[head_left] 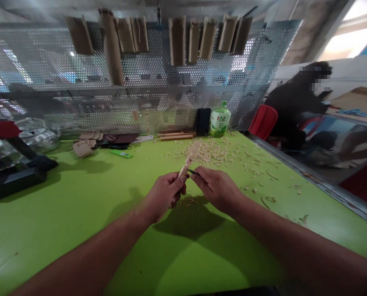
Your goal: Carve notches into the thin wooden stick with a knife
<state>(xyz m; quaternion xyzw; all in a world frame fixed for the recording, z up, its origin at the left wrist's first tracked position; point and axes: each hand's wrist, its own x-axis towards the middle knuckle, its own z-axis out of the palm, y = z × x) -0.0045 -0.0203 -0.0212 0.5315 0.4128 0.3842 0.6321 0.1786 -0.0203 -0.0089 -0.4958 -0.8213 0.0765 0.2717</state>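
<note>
My left hand [167, 192] is closed around the lower end of a pale, slim strip of carved wood [190, 158], which tilts up and away from me. In my closed right hand [218, 188] is a small dark carving knife [191, 171], its tip against or very close to the wood just above my left thumb. Most of the knife's handle is hidden by my fingers. Beneath the hands, a little heap of fine wood chips [189, 202] lies on the green tabletop [124, 242].
Wood shavings [215, 151] spread beyond my hands and to the right. A green tea bottle [219, 121] and black box [203, 122] stand at the back. A lamp-like black stand [23, 176] is at left. Another person [294, 98] sits beyond the table's right edge.
</note>
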